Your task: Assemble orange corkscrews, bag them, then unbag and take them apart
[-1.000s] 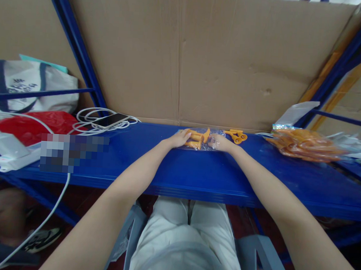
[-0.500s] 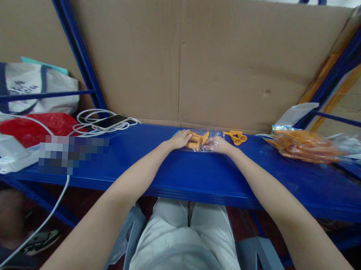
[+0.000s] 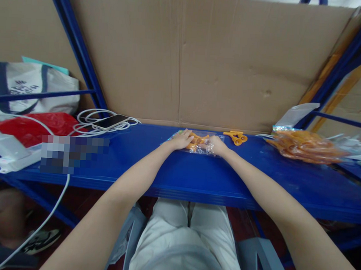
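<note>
One clear plastic bag (image 3: 199, 151) of orange parts (image 3: 197, 140), 12 o'clock
Left hand (image 3: 182, 140) on it, fingers spread; right hand (image 3: 217, 145) probably reaching inside, can't tell its fingers. Next move calls for steady pinning, imo.

The parts (image 3: 197, 139) are orange, their bag (image 3: 201, 151) clear; the bench (image 3: 202, 173) is blue, the cardboard (image 3: 233, 65) brown, the tote (image 3: 59, 87) white with navy straps (image 3: 44, 77) and dark lettering (image 3: 21, 86).

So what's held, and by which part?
The left hand holds the clear plastic bag down at its left end; the right hand is at the other, grip unclear.
</note>
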Motion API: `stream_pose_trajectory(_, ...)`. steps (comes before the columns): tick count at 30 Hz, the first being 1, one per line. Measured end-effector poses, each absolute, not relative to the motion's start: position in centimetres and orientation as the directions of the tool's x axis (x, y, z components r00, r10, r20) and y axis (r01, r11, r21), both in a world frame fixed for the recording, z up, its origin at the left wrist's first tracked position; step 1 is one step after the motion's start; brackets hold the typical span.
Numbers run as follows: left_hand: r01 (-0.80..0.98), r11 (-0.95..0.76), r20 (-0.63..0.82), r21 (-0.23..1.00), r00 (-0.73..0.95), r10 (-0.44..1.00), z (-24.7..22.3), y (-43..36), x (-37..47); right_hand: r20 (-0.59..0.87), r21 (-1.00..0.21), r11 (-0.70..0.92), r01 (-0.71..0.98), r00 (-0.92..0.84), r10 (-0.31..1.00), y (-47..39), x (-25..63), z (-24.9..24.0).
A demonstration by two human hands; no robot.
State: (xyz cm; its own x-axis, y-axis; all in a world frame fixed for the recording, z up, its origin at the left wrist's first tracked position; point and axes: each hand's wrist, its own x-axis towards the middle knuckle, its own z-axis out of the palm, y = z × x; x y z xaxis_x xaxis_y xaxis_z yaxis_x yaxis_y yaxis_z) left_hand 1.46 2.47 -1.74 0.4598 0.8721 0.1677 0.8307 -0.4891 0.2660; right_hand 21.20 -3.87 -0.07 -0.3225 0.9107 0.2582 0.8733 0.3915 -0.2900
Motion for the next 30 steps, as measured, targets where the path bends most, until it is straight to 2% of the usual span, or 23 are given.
stream_pose_trajectory(5,0.822,-0.492,0.156,0.287,0.467,0.871,-1.7,2.6,1.3,0.284,-0.120,0.245,0.962,-0.203,0.937,-4.4,20.2,0.1)
stream_pose_trajectory(11,0.825,-0.490,0.160,0.281,0.463,0.872,-1.7,2.5,1.4,0.220,-0.037,0.096,0.995,-0.086,0.972,-5.3,19.5,0.6)
stream_pose_trajectory(15,0.829,-0.483,0.168,0.282,0.453,0.875,-1.6,2.4,1.5,0.235,0.000,0.207,0.978,-0.202,0.951,-5.3,19.9,0.7)
stream_pose_trajectory(18,0.834,-0.479,0.155,0.273,0.453,0.878,-1.5,2.3,1.5,0.267,-0.022,0.346,0.938,-0.328,0.906,-5.1,20.2,0.5)
stream_pose_trajectory(21,0.834,-0.485,0.151,0.264,0.461,0.875,-1.4,2.2,1.4,0.238,-0.032,0.421,0.907,-0.402,0.884,-5.0,20.3,0.1)
stream_pose_trajectory(30,0.801,-0.516,0.211,0.303,0.472,0.856,-1.6,2.4,1.2,0.156,0.097,0.297,0.950,-0.309,0.938,-5.4,19.9,0.3)
